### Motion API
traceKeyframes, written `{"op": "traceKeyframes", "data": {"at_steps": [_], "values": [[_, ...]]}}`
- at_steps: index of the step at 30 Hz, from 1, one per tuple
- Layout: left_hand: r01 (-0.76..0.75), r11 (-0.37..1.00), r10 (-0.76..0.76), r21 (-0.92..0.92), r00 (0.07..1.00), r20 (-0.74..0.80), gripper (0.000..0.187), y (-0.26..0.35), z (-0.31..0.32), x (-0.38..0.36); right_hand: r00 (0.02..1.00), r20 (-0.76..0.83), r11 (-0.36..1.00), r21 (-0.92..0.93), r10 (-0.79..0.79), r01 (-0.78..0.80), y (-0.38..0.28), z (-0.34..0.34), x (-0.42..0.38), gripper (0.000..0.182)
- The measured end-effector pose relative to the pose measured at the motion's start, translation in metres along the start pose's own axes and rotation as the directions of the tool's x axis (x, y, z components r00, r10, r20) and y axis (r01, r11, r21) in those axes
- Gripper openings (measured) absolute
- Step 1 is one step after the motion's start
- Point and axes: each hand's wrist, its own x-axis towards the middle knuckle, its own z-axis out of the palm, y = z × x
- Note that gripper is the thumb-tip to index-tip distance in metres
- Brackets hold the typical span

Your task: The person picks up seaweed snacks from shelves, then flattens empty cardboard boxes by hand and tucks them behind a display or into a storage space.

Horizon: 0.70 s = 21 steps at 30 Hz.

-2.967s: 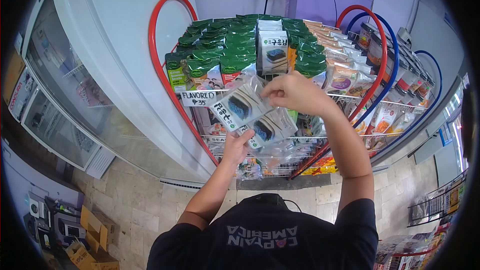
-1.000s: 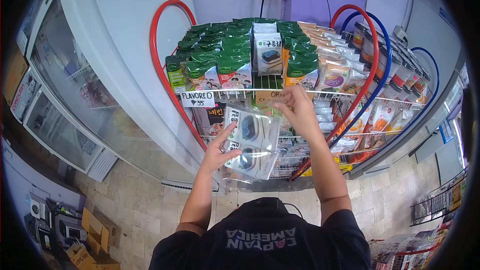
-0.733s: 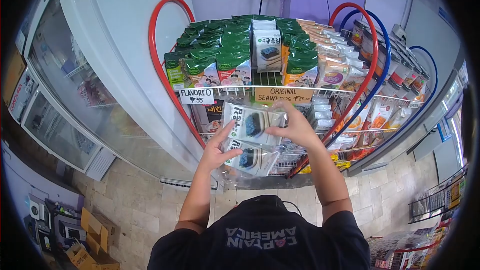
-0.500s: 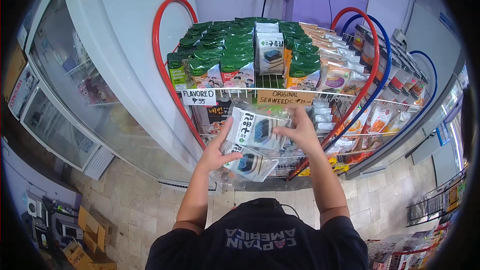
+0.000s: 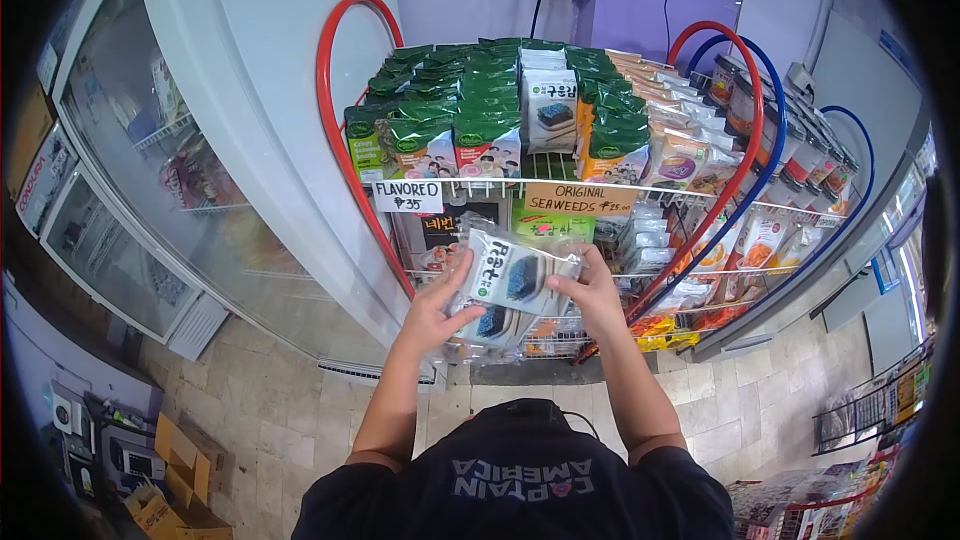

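**While the left hand (image 5: 430, 314) and right hand (image 5: 594, 292) clamp: packet grip at rack**

Clock directions are centred on the upper white, rectangular packet (image 5: 518, 274), which is sleeved in glossy, creased clear plastic. It is tilted and overlaps a similar lower white packet (image 5: 494, 324) at 7 o'clock.

Left hand: thumb spread from the fingers and laid over the lower packet; fingers at the upper packet's left edge. Right hand: thumb pressed on the upper packet's face; fingers at its right edge, their tips hidden.

A white wire rack (image 5: 490, 182) stands at 12 o'clock. Its top tier carries crinkled, green-topped foil pouches (image 5: 486, 132) at 11 and an upright white seaweed packet (image 5: 552, 118) at 12. A flat brown card (image 5: 580, 200) hangs at 1; a smooth, curved red tube (image 5: 325, 80) rises at 10.
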Motion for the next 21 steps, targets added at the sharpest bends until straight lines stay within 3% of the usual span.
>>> {"op": "traceKeyframes", "data": {"at_steps": [4,5,7,10,11,15,16,18,19,21], "values": [[-0.058,0.998,0.058,-0.023,0.998,-0.002,0.084,0.005,-0.010,0.003,0.993,0.041,0.978,-0.175,-0.110,0.116,-0.010,-0.007,-0.008,0.062],[-0.037,0.998,0.031,-0.053,0.994,-0.108,0.083,0.003,-0.014,0.002,0.981,0.014,0.953,-0.235,-0.192,0.190,-0.007,-0.019,-0.005,0.068],[-0.009,0.993,-0.029,-0.122,0.951,-0.307,0.082,-0.001,-0.027,0.001,0.993,-0.005,0.988,-0.101,-0.115,0.114,-0.020,-0.041,-0.012,0.066],[0.085,0.993,-0.099,-0.081,0.976,-0.192,0.078,-0.007,-0.044,-0.006,0.990,-0.045,0.977,0.160,-0.136,0.141,-0.025,-0.062,-0.018,0.067],[0.089,0.995,-0.092,-0.045,0.993,-0.070,0.072,-0.008,-0.044,-0.007,0.985,-0.064,0.952,0.253,-0.160,0.171,-0.023,-0.065,-0.019,0.068],[-0.077,0.997,0.073,0.020,0.984,0.162,0.064,0.010,-0.014,0.007,0.997,-0.024,0.993,-0.099,-0.067,0.065,-0.007,-0.038,-0.014,0.063],[-0.068,0.995,0.049,0.071,0.969,0.243,0.062,0.016,-0.007,0.011,0.978,0.064,0.961,-0.185,-0.199,0.207,-0.009,-0.019,-0.014,0.059],[-0.065,0.983,-0.008,0.173,0.919,0.395,0.060,0.024,0.002,0.016,0.919,0.236,0.722,-0.569,-0.317,0.395,-0.005,-0.005,-0.004,0.057],[0.004,0.963,-0.143,0.270,0.855,0.499,0.058,0.023,0.005,0.020,0.877,0.277,0.600,-0.646,-0.392,0.472,-0.009,0.000,-0.002,0.057],[-0.022,0.974,-0.101,0.228,0.852,0.514,0.057,0.032,0.001,0.032,0.771,0.388,0.311,-0.752,-0.505,0.582,-0.024,0.009,0.000,0.057]]}}
